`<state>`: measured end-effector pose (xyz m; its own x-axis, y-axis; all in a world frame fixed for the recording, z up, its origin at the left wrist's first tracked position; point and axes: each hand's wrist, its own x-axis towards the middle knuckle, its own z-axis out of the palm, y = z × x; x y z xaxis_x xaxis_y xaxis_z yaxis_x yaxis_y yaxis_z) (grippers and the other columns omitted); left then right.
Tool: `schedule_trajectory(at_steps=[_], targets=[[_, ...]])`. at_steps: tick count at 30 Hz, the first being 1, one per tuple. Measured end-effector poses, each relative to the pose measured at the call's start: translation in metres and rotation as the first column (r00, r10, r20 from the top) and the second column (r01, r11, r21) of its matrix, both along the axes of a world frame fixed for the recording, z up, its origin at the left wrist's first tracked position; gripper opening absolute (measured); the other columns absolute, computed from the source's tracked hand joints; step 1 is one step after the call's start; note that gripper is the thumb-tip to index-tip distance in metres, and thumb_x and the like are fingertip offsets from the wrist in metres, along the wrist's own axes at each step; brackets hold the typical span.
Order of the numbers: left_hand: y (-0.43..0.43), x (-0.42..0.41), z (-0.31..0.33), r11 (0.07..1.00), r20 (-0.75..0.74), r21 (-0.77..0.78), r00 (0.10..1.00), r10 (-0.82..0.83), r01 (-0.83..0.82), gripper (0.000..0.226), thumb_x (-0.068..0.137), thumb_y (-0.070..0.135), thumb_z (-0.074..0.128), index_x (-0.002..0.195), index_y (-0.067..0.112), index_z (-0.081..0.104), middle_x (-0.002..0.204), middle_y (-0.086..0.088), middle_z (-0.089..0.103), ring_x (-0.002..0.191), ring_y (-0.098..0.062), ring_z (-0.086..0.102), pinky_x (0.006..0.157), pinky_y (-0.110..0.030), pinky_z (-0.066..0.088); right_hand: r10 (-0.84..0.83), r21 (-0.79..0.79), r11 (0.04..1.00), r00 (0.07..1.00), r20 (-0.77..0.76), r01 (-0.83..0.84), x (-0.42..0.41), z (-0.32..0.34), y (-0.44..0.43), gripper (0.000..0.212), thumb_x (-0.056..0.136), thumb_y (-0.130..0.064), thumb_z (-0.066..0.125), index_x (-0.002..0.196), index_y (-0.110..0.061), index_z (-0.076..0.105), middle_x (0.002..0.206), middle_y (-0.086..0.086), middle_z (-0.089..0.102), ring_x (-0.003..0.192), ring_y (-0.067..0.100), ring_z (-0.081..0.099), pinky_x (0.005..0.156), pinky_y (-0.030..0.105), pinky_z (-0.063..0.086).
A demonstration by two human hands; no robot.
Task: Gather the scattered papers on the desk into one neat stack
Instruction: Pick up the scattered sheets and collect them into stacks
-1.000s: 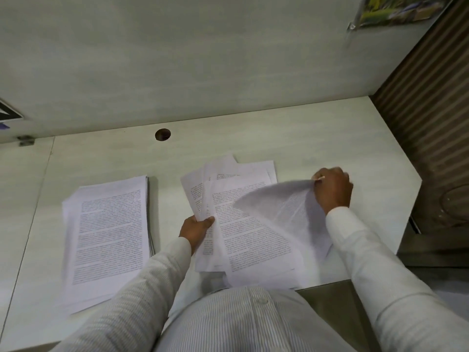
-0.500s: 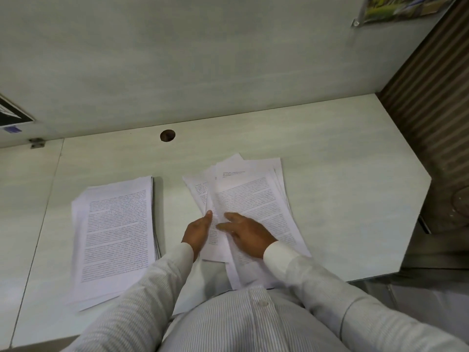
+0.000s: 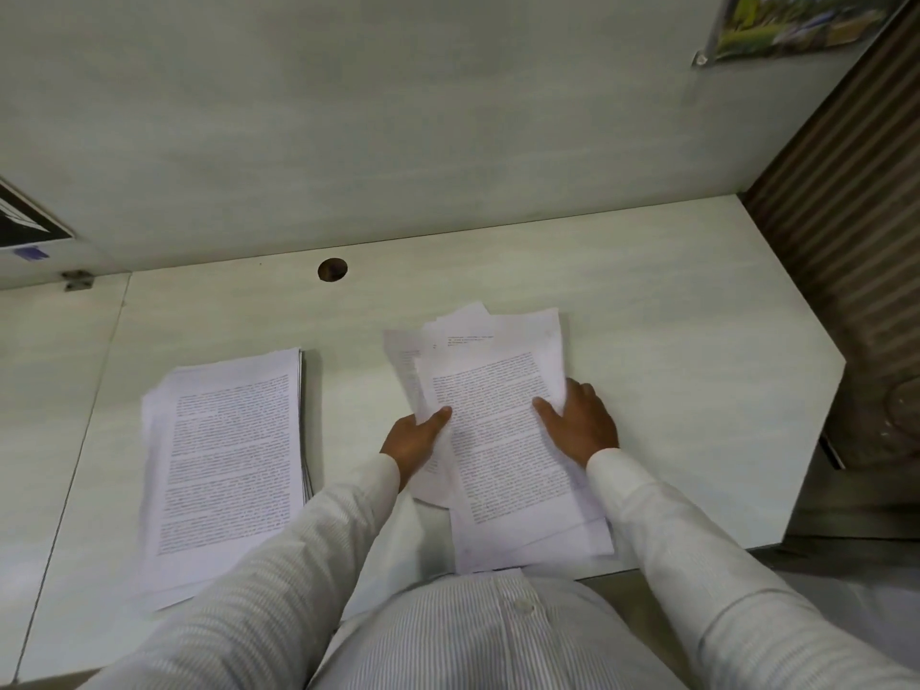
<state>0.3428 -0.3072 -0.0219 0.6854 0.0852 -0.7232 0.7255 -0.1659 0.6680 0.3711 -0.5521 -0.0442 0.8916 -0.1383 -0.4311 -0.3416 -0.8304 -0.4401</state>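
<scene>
Head view: both arms reach forward over the bench (image 3: 687, 371). Left hand (image 3: 413, 440) grips the left edge of the fanned sheets (image 3: 503, 450), thumb on top; right hand (image 3: 582, 425) grips their right edge likewise. Sheets lie mid-bench, uneven; tidier stack (image 3: 229, 455) lies apart to the left.

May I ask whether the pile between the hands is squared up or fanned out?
Fanned out: in the pile, lower sheets jut past the top sheet.
</scene>
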Motion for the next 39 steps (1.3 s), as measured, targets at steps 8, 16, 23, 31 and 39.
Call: schedule_trajectory(at_steps=[8,16,23,31,39], targets=[[0.013,0.017,0.005,1.0,0.128,-0.023,0.992,0.012,-0.009,0.041,0.091,0.022,0.069,0.127,0.003,0.062,0.123,-0.011,0.067,0.106,-0.028,0.066,0.094,-0.036,0.051,-0.095,0.39,0.917,0.995,-0.007,0.09,0.008,0.005,0.016,0.036,0.091,-0.042,0.064,0.116,-0.016,0.064,0.118,0.003,0.065,0.099,0.016,0.063,0.084,0.028,0.05],[0.068,0.033,0.056,0.903,0.079,-0.286,0.947,-0.311,0.32,0.042,0.08,-0.007,0.066,0.119,0.007,0.067,0.118,-0.01,0.071,0.11,-0.03,0.067,0.099,-0.042,0.05,-0.1,0.733,0.67,0.992,-0.072,0.121,0.025,0.06,0.026,0.041,0.081,-0.037,0.08,0.117,-0.024,0.065,0.11,-0.009,0.073,0.096,0.007,0.071,0.077,0.019,0.055],[0.072,0.039,0.069,0.957,0.176,-0.223,0.974,-0.145,0.183,0.037,0.087,0.018,0.072,0.124,0.013,0.065,0.115,-0.005,0.073,0.105,-0.027,0.07,0.098,-0.047,0.053,-0.223,0.798,0.581,0.974,-0.034,0.161,0.033,0.089,0.063,0.036,0.078,-0.031,0.083,0.109,-0.017,0.071,0.103,-0.006,0.075,0.094,0.011,0.072,0.078,0.021,0.055],[0.087,0.018,0.086,0.858,0.205,-0.513,0.973,0.101,0.019,0.042,0.091,0.026,0.066,0.13,0.01,0.061,0.122,-0.015,0.069,0.111,-0.035,0.066,0.095,-0.048,0.052,-0.308,0.881,0.431,0.95,-0.056,0.192,0.008,0.109,0.097,0.03,0.085,-0.025,0.077,0.112,-0.016,0.071,0.105,-0.003,0.076,0.094,0.014,0.074,0.075,0.023,0.058],[0.108,-0.022,0.075,0.946,0.252,-0.304,0.967,-0.036,0.115,0.042,0.088,0.045,0.067,0.123,0.021,0.065,0.116,0.002,0.073,0.106,-0.018,0.07,0.096,-0.037,0.053,-0.3,0.842,0.496,0.952,-0.063,0.212,-0.018,0.101,0.118,0.034,0.083,-0.035,0.078,0.112,-0.018,0.072,0.107,-0.003,0.076,0.097,0.013,0.073,0.083,0.025,0.056]])
